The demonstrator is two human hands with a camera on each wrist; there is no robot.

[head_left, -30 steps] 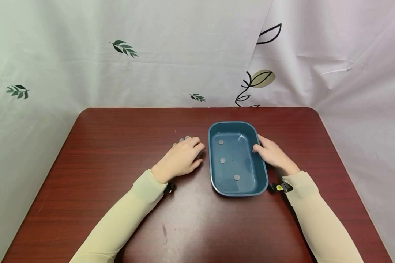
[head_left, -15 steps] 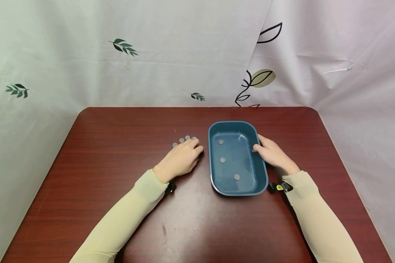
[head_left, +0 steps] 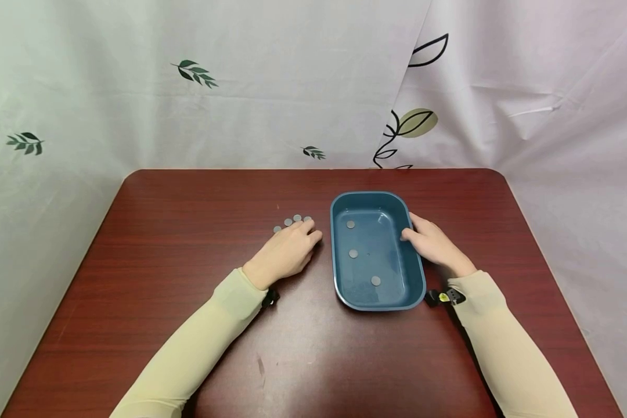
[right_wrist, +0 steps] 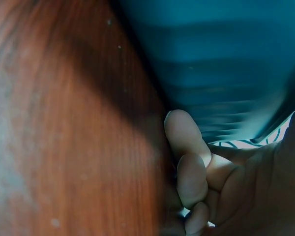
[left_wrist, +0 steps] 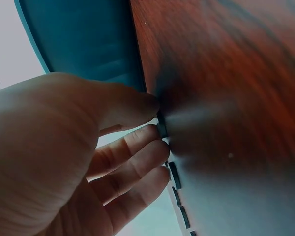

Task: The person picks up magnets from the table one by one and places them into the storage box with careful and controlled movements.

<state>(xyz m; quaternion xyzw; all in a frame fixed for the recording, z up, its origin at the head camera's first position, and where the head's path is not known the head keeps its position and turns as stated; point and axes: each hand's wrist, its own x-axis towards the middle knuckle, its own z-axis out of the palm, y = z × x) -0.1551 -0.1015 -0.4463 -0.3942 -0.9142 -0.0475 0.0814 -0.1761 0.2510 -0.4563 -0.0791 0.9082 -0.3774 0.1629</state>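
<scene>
A blue plastic bin [head_left: 378,299] stands on the table with three coins lying inside, one of them a coin [head_left: 375,281] near its front end. My right hand [head_left: 439,247] grips the bin's right wall, thumb over the rim and fingers outside, low by the table in the right wrist view. Left of the bin, my left hand [head_left: 282,252] is down at the tabletop. In the left wrist view its thumb and index finger pinch a dark, edge-on coin [left_wrist: 162,126] at the table surface. Several more coins [head_left: 297,218] lie in a curved row just beyond its knuckles.
The dark red wooden table [head_left: 188,220] has rounded far corners. A white curtain [head_left: 251,104] with leaf prints hangs behind it and along both sides.
My left hand has drawn its fingers closer together and shifted slightly, showing more of the coins behind it. The right hand and the bin stay where they were.
</scene>
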